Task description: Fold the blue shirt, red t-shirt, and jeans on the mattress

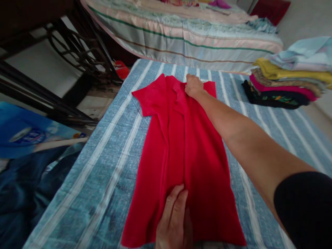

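Note:
A red short-sleeved shirt (207, 166) lies spread lengthwise on a striped cloth, its collar end away from me and its hem close to me. One sleeve sticks out to the left, and long folds run down the shirt's middle. My right hand (194, 86) reaches to the far end and is closed on the fabric by the collar and shoulder. Low in the view, my left hand (174, 218) rests on the shirt near the hem, fingers stretched forward along the middle fold; its thumb is not clearly visible.
A stack of folded clothes (285, 83) stands on the striped cloth (103, 166) at the right. Beyond is a bed with a striped cover (181, 38). At left are a dark metal stand (77, 52), a blue package (31, 128) and dark blue fabric (28, 193).

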The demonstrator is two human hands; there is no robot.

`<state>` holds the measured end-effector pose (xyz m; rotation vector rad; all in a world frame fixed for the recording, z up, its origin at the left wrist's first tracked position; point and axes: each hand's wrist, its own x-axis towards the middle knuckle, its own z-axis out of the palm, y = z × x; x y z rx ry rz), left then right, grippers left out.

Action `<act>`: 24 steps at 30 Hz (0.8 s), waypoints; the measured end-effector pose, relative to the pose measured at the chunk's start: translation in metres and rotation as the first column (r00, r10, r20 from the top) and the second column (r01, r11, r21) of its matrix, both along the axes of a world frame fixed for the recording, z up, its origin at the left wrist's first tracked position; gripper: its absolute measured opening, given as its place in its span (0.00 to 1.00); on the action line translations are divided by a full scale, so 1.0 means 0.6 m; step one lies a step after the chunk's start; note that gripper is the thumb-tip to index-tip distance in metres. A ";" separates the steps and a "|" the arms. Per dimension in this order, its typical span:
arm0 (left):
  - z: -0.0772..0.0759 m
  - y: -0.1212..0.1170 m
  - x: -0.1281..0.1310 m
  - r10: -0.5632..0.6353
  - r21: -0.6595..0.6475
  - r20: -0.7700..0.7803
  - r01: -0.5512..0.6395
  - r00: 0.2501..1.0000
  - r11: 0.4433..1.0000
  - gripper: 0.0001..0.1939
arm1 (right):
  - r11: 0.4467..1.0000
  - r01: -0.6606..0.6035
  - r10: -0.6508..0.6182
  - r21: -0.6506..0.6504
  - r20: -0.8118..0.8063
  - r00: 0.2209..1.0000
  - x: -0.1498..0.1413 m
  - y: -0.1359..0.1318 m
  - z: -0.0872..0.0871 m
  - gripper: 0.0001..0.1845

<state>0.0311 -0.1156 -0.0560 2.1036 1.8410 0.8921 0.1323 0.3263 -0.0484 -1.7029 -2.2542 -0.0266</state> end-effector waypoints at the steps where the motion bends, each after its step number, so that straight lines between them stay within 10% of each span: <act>1: 0.007 0.004 0.000 0.000 -0.011 0.017 0.000 1.000 1.000 0.17 | 1.000 -0.002 0.002 -0.012 -0.003 1.000 0.002 -0.014 0.007 0.26; 8: 0.025 0.021 0.010 0.042 0.103 0.023 -0.044 0.999 0.994 0.12 | 0.991 -0.130 0.129 -0.029 -0.038 0.991 0.047 -0.199 0.053 0.21; 15: 0.035 0.028 0.013 0.087 -0.033 0.123 -0.084 0.989 0.996 0.13 | 0.944 -0.324 0.317 -0.057 -0.113 0.942 0.143 -0.425 0.006 0.31; 24: 0.047 0.043 0.007 0.239 -0.379 0.376 -0.087 0.895 0.921 0.14 | 0.946 -0.319 0.307 -0.056 -0.158 0.939 0.174 -0.486 0.005 0.32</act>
